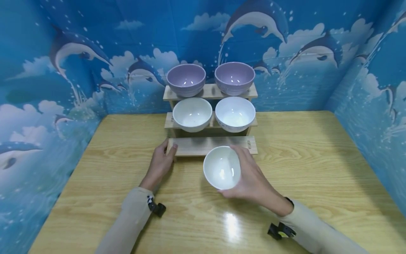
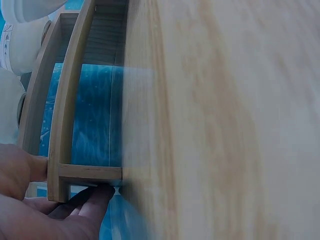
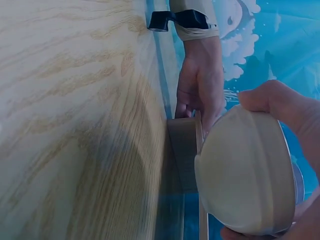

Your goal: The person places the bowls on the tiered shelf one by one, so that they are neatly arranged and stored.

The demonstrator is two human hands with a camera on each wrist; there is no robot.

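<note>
My right hand grips a white bowl by its side, thumb and fingers spread round the rim. In the head view the bowl overlaps the front edge of a three-step wooden rack; the right wrist view shows its outer wall tilted. At the rack's left end, my left hand holds the lowest step, thumb on top and fingers beneath, as the left wrist view also shows. Two white bowls stand on the middle step, and two purple bowls on the top one.
The rack stands toward the back of a wood-grain table. Behind and along both sides hangs a blue cloth printed with dolphins and clouds. A small black camera is strapped at each wrist.
</note>
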